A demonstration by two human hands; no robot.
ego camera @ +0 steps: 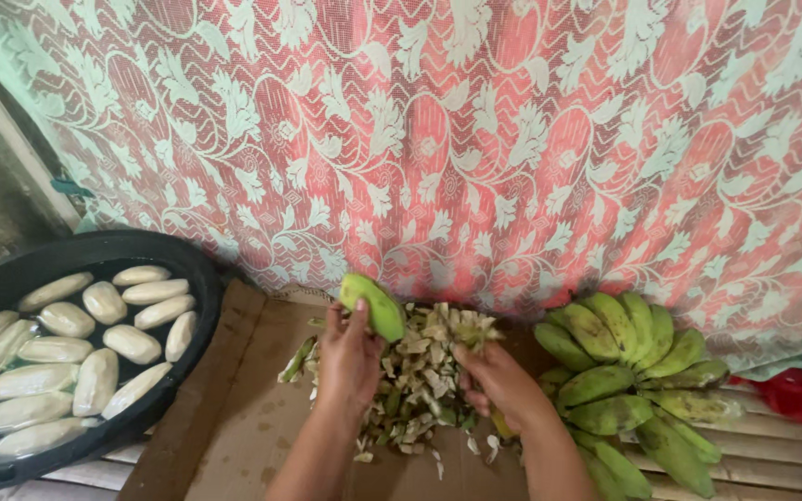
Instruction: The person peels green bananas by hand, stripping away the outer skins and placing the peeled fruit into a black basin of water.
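Banana (372,306) above the peel pile (420,371), left hand (349,357) fingers wrapped round it | right hand (498,378) clenched on something hidden, likely a blade | best to cut shallow, away from the fingers | peeled fruit in black tub (201,278) left of pile, green bunch (628,371) right.

You hold a green banana (372,304), skin smooth, slightly waxy. Peel scraps (424,371) look dry, fibrous, matt. Cardboard sheet (252,408) under them is brown, matt, stained. Black tub (199,278) is glossy plastic; peeled bananas (67,357) inside are pale, wet-slick. Backdrop cloth (475,139) is red fabric under white lace. Green bunch (633,380) has smooth, blotched skin.
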